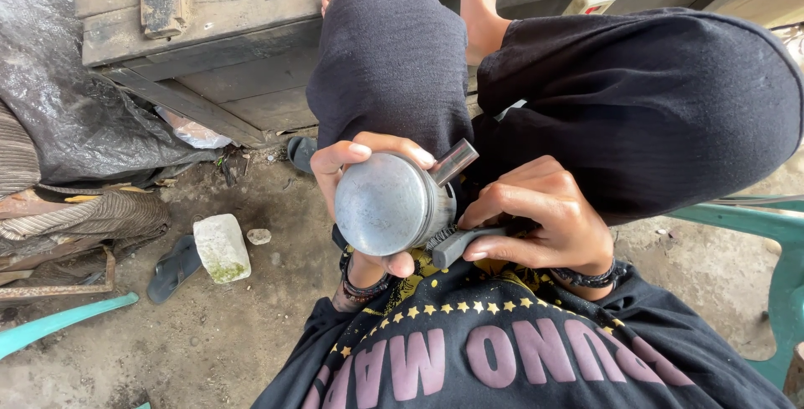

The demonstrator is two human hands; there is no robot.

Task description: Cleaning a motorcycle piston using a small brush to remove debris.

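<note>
My left hand (356,166) grips a round grey metal piston (387,204), its flat crown facing up at me, fingers curled over the top and thumb under it. A short metal pin (453,162) sticks out from the piston's right side. My right hand (544,216) is closed on the dark handle of a small brush (452,244), whose bristles press against the piston's lower right side. Both hands sit just above my lap, against my dark shirt and dark trousers.
My bare feet rest on a worn wooden platform (234,15) ahead. On the dirt ground at left lie a whitish stone block (221,247), a dark sandal (173,268) and a grey tarp (67,99). A green plastic chair (779,275) frames me.
</note>
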